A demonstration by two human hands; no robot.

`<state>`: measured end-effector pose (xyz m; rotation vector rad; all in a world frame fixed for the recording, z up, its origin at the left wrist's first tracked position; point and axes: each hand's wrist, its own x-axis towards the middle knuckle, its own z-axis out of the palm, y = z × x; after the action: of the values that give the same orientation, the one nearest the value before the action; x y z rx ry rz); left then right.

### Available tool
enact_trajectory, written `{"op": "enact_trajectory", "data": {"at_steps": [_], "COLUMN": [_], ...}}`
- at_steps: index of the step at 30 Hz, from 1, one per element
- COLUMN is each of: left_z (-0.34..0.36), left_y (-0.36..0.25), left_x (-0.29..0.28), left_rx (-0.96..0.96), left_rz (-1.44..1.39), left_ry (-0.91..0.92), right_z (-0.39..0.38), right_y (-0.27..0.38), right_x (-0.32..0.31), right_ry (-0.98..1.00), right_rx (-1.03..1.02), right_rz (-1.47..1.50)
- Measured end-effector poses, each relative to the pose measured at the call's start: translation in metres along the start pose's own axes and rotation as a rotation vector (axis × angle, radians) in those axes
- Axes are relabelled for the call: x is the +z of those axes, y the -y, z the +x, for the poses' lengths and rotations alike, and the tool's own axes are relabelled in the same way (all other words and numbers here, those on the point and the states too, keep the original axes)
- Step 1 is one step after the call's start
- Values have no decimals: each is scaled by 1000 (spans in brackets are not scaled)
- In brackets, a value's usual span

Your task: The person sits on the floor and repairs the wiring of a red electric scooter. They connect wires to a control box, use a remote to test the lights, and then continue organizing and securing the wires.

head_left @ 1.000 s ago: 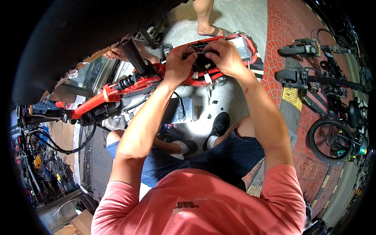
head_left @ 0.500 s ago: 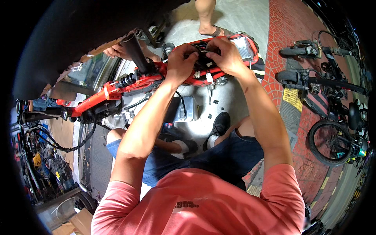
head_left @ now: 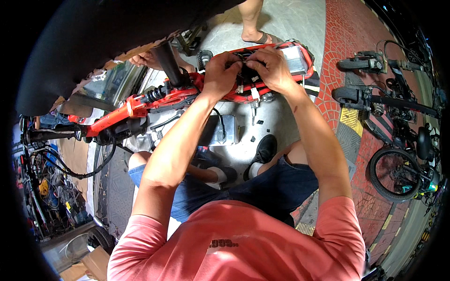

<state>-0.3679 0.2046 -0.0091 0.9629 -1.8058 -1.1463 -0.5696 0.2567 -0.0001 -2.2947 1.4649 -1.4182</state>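
Note:
My left hand [head_left: 220,74] and my right hand [head_left: 273,70] meet over the open body of a red-framed electric scooter or bike [head_left: 126,111]. Fingertips of both hands are pinched close together on thin wires, whose exact ends are too small to make out. Dark cabling fills the red tray-like frame under them. White connectors [head_left: 255,93] hang at its near edge. To the right of my right hand, a silver finned metal box [head_left: 294,60] sits at the end of the frame. A black post [head_left: 168,64] rises left of my left hand.
A grey metal box with a black plug [head_left: 221,135] lies on the floor below the frame. Small dark scraps [head_left: 253,138] are near my shoe. Another person's sandalled foot [head_left: 257,36] stands beyond, and a person's hand [head_left: 143,59] shows left. Parked scooters [head_left: 358,96] line the right.
The fingertips of my two hands have drawn closer together over the wiring. The whole view has shifted slightly; the red frame stays in place.

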Motion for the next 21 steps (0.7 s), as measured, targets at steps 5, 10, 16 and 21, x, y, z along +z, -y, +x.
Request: {"op": "enact_trajectory", "data": {"at_steps": [5, 10, 16, 21], "left_z": [-2, -10, -9, -12], "left_y": [-5, 8, 19, 21], "left_x": [0, -6, -9, -21], "left_rx": [-70, -22, -82, -101], "left_rz": [-107, -437, -577, -609], "left_ry": [36, 31, 65, 124], "right_z": [2, 3, 4, 7], "right_y": [-4, 6, 5, -1], "right_x": [-3, -6, -8, -9], "right_ry": [48, 106, 90, 64], "right_rx": [37, 266, 325, 384], "right_rz": [46, 135, 142, 123]}}
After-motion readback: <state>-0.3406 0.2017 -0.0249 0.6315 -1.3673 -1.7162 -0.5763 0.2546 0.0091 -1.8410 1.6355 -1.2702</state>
